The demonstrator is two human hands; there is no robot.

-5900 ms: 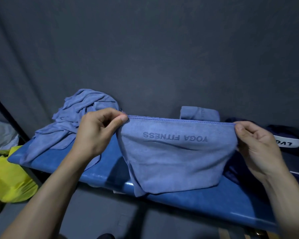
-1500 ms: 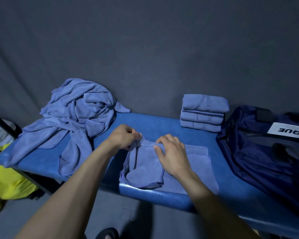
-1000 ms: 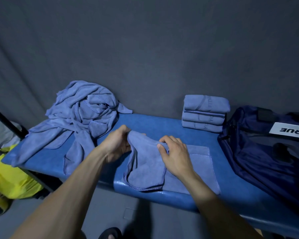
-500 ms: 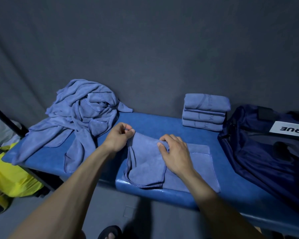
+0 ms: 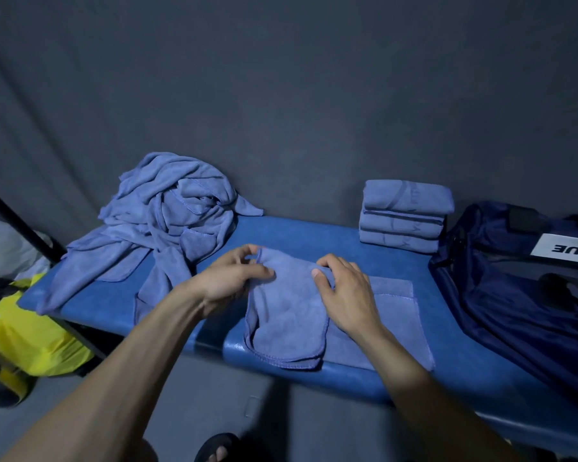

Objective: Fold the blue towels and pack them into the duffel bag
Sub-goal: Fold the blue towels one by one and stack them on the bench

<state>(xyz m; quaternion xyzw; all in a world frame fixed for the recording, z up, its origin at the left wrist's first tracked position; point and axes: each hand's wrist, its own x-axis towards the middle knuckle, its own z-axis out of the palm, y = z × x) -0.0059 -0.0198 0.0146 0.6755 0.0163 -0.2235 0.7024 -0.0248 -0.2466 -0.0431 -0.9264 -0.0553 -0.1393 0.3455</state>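
Observation:
A blue towel [image 5: 287, 315] lies partly folded on the blue padded bench [image 5: 314, 235], its left part doubled over the flat right part. My left hand [image 5: 234, 278] pinches the folded flap's far left corner. My right hand [image 5: 344, 291] holds the fold's far edge with curled fingers, palm resting on the towel. A heap of unfolded blue towels [image 5: 167, 215] sits at the bench's left. Three folded towels [image 5: 404, 215] are stacked at the back right. The dark navy duffel bag [image 5: 514, 288] lies open on the right.
A dark grey curtain hangs behind the bench. A yellow bag [image 5: 30, 331] and a black bar [image 5: 20, 225] stand at the left, below bench level. My sandalled foot [image 5: 217, 448] shows on the grey floor.
The towel went from held up in the air to lying on the bench. In the last second my left hand drew the flap's corner rightwards; my right hand barely moved.

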